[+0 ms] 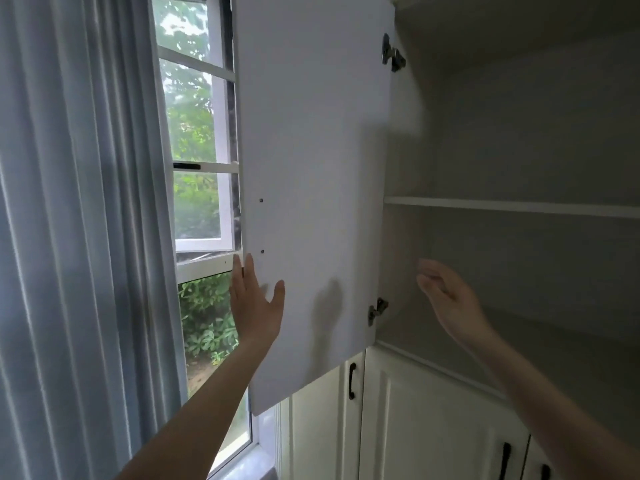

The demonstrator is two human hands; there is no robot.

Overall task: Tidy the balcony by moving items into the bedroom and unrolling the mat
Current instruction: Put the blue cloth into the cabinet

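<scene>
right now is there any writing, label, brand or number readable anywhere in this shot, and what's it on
None: no text, label, brand or number shows anywhere.
The open cabinet door, shelf, hinges, lower cabinet doors and curtain carry no writing.

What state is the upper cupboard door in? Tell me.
Open. The door is swung out toward the window, its hinges and the bare shelf inside exposed. The left hand lies flat on its edge.
</scene>
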